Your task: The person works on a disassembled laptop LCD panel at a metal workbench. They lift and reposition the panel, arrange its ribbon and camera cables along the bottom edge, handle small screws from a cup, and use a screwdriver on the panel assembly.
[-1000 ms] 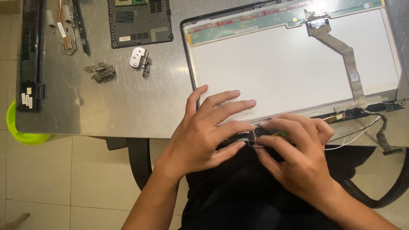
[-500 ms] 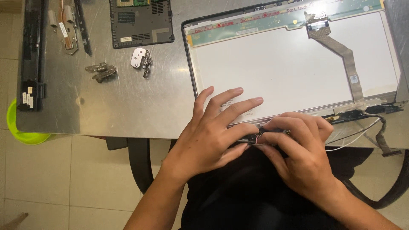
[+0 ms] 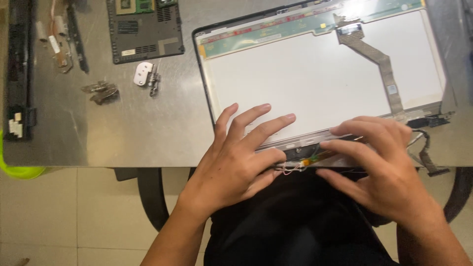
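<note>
The laptop screen panel point(image 3: 320, 74) lies back-up on the steel desk point(image 3: 98, 138), its near edge at the person. Since a moment ago the left hand point(image 3: 236, 162) has spread flatter on that edge, while the right hand point(image 3: 379, 167) pinches the thin board point(image 3: 300, 160) there. A pale sticker point(image 3: 128, 51) marks the dark cover point(image 3: 143, 29) far left.

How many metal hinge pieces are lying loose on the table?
2 that I can see: a dull grey hinge left of centre on the metal table, and a brighter silver hinge just right of it, below the dark board. Others may lie hidden.
</note>
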